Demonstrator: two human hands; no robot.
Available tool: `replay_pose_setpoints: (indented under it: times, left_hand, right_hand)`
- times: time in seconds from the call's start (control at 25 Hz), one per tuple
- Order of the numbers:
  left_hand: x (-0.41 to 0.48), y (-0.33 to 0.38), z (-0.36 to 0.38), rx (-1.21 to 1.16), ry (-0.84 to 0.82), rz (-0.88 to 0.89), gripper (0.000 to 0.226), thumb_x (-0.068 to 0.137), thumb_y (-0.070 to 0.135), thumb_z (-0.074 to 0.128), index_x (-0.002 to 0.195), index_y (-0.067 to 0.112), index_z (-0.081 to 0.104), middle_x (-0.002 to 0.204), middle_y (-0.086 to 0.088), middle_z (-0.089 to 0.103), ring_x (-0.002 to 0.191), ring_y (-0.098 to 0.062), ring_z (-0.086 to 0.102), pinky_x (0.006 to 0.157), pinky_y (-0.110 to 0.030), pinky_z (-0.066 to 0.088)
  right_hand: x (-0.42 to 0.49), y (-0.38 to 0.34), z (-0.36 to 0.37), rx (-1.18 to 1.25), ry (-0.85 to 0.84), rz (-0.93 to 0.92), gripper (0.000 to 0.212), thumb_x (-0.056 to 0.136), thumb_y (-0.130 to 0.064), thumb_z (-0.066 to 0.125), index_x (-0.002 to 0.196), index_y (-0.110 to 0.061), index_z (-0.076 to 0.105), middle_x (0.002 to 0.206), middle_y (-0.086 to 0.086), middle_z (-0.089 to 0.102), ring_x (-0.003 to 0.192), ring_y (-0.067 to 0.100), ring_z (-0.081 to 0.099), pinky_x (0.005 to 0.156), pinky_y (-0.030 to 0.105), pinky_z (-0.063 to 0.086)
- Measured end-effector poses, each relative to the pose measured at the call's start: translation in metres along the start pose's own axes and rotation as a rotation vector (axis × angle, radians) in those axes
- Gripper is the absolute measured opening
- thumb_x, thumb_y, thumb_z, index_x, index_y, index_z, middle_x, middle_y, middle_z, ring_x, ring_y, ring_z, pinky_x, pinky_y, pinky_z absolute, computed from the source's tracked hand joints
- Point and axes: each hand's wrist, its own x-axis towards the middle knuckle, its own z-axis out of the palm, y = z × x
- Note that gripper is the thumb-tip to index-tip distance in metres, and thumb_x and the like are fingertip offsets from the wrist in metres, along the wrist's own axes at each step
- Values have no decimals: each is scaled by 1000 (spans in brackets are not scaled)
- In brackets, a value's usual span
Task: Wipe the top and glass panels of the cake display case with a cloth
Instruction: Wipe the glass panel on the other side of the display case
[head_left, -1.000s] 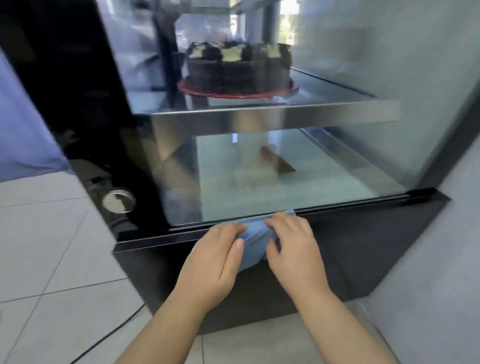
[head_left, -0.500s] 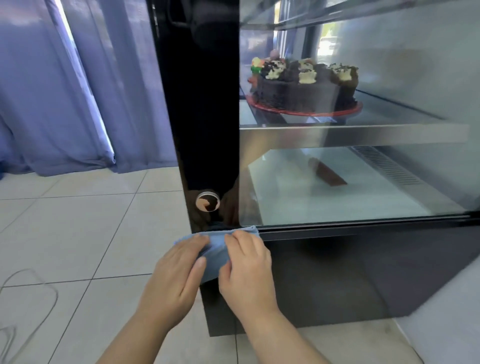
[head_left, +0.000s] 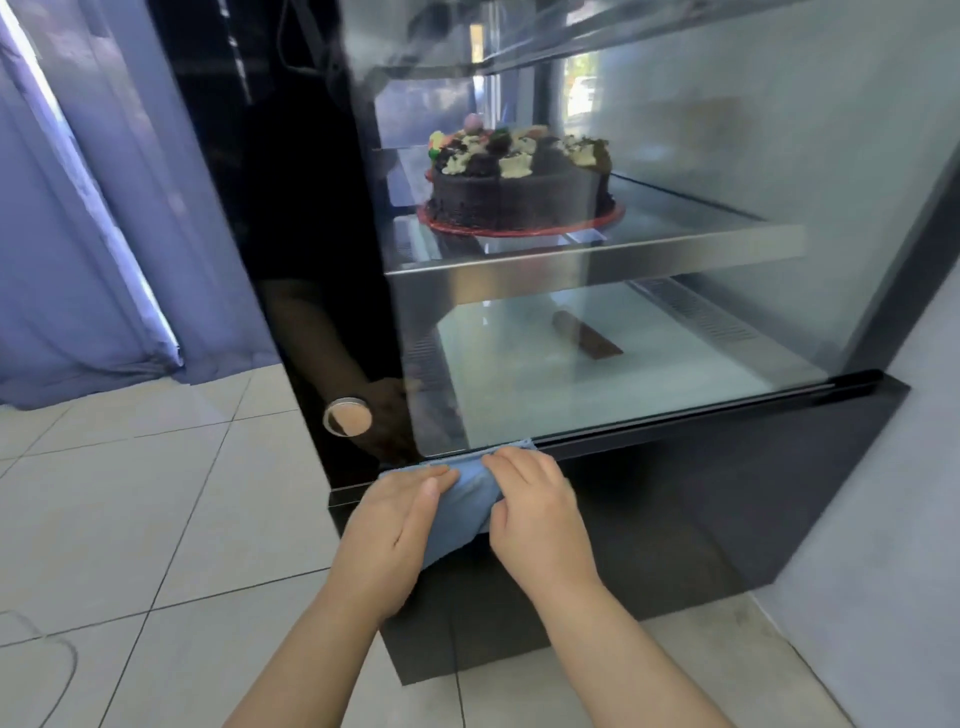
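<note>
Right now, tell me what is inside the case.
On the shelf a chocolate cake sits on a red board. On the floor below lies a brown piece. The black panel hides whatever is behind it; the tier above is out of frame.

Your left hand (head_left: 395, 525) and right hand (head_left: 540, 514) hide much of the cloth (head_left: 465, 501). Case (head_left: 727, 493) top cut off by upper edge. Dark item (head_left: 587, 340) on case floor: unidentifiable.

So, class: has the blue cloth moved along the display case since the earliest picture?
Yes. The blue cloth slid left along the case's bottom ledge: earlier well right of the round lock, now close beside it at the corner.
</note>
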Motion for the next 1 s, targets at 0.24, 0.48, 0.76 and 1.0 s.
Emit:
replay_pose_setpoints:
  times: [0.24, 0.48, 0.76, 1.0]
  left_hand:
    - [62, 60, 94, -265, -283, 1, 39, 99, 35, 39, 77, 19, 67, 74, 8, 65, 74, -3, 59, 72, -27, 42]
    - [109, 122, 204, -199, -334, 217, 47, 97, 40, 29, 77, 11, 60, 76, -3, 64, 70, -11, 54, 69, -24, 40]
    - [148, 185, 292, -73, -328, 423, 38, 102, 23, 30, 75, 16, 56, 70, 5, 52, 68, -4, 47, 65, -18, 32]
    - [164, 197, 318, 58, -372, 562, 41, 102, 18, 22, 91, 4, 59, 92, -10, 61, 90, -25, 53, 72, -23, 24]
  right_hand:
    - [4, 101, -54, -41, 149, 179, 44, 73, -12, 33, 96, -5, 70, 98, 6, 69, 99, 14, 54, 94, 17, 40]
    - [7, 224, -110, -52, 233, 315, 44, 76, -10, 34, 102, -7, 70, 107, 4, 68, 105, 13, 53, 101, 3, 24]
    - [15, 337, -164, -47, 308, 402, 47, 66, 17, 46, 99, -8, 70, 106, 2, 68, 103, 16, 55, 95, 2, 29]
    - [24, 353, -186, 156, 323, 554, 42, 69, 16, 47, 88, -12, 70, 96, -6, 66, 98, 10, 57, 88, 8, 40]
